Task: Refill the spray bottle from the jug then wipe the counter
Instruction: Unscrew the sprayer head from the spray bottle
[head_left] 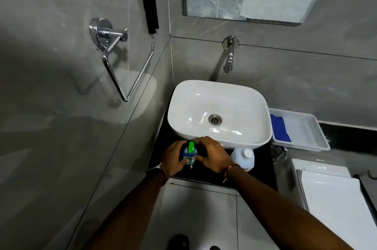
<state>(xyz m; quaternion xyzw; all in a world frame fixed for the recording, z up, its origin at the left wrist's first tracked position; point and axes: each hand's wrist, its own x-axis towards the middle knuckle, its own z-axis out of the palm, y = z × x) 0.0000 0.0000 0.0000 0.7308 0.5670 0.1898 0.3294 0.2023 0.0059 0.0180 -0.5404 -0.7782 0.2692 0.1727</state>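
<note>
A spray bottle with a green trigger head and a blue label stands on the black counter in front of the white basin. My left hand wraps its left side. My right hand grips its right side and top near the green head. A translucent white jug with a white cap stands just to the right, behind my right wrist. A blue cloth lies in a white tray to the right of the basin.
The white basin sits on the counter under a wall faucet. The white tray stands at the right. A chrome towel ring hangs on the left wall. A white toilet lid is at the lower right.
</note>
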